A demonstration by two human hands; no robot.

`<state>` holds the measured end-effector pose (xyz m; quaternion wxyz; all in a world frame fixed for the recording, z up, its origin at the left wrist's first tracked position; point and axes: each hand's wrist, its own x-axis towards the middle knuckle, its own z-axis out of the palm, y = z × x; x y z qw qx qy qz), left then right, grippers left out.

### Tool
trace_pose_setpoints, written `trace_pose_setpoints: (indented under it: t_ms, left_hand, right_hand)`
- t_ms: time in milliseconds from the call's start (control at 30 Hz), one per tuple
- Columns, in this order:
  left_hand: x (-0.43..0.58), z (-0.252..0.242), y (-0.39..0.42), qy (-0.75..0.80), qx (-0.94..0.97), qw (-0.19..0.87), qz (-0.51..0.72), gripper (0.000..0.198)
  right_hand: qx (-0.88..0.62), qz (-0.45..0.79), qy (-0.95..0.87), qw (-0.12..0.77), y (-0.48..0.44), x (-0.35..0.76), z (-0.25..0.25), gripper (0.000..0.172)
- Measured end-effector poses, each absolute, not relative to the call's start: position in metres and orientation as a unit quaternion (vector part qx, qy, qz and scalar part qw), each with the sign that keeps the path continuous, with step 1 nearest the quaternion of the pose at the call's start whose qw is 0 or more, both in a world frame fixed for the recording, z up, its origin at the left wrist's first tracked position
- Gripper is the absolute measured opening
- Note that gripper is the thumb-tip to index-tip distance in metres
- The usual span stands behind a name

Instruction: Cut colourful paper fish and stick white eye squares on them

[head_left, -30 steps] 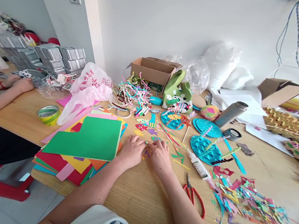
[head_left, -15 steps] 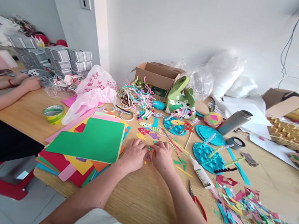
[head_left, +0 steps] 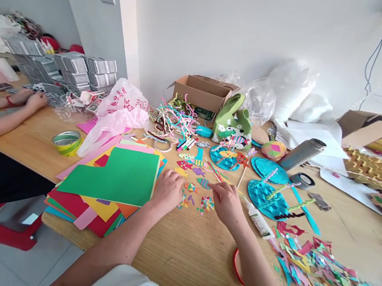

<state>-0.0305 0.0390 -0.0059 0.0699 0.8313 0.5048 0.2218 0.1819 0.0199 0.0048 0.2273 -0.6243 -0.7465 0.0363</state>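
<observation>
My left hand (head_left: 168, 190) rests on the table with loosely bent fingers, by the tail side of a small orange paper fish (head_left: 191, 187) with coloured patches. My right hand (head_left: 227, 202) has thumb and forefinger close together at the tail of a green-and-purple striped paper fish (head_left: 203, 183). Whether it pinches the tail or just touches it is hard to make out. Two little heaps of paper bits, one mixed confetti (head_left: 207, 204), lie between my hands. Beyond them are more paper fish, among them a red fish (head_left: 184, 165) and a yellow fish (head_left: 181, 172).
Coloured paper sheets (head_left: 127, 176) are stacked at my left. Rightward lie a glue bottle (head_left: 260, 223), red-handled scissors (head_left: 238, 268) partly under my forearm, blue painted discs (head_left: 265, 199) and paper scraps (head_left: 319, 272). Another person's hands (head_left: 30, 99) are at far left.
My hands, together over the orange fish before, have parted. The right hand moved right to the striped fish. The orange fish and the confetti heaps now show; my forearm covers more of the scissors.
</observation>
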Motion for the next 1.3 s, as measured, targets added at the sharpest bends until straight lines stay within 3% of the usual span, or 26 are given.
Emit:
trace_pose_setpoints:
  t_ms: [300, 467, 867, 1067, 1300]
  left_hand:
    - [-0.027, -0.001, 0.031, 0.45, 0.872, 0.085, 0.174, 0.041]
    - [-0.023, 0.0, 0.027, 0.435, 0.886, 0.081, 0.14, 0.042]
    - [-0.023, -0.001, 0.027, 0.426, 0.889, 0.083, 0.146, 0.041]
    - [-0.024, -0.004, 0.03, 0.424, 0.887, 0.082, 0.165, 0.042]
    - [-0.024, -0.011, 0.032, 0.413, 0.89, 0.077, 0.176, 0.042]
  right_hand:
    - [-0.625, -0.015, -0.741, 0.246, -0.084, 0.21, -0.014, 0.031]
    - [-0.674, -0.062, -0.705, 0.21, -0.123, 0.225, -0.021, 0.03]
    - [-0.711, -0.063, -0.68, 0.165, -0.125, 0.244, -0.034, 0.028]
    - [-0.703, -0.075, -0.682, 0.189, -0.125, 0.24, -0.03, 0.029]
    - [-0.7, -0.071, -0.656, 0.275, -0.12, 0.254, -0.021, 0.029]
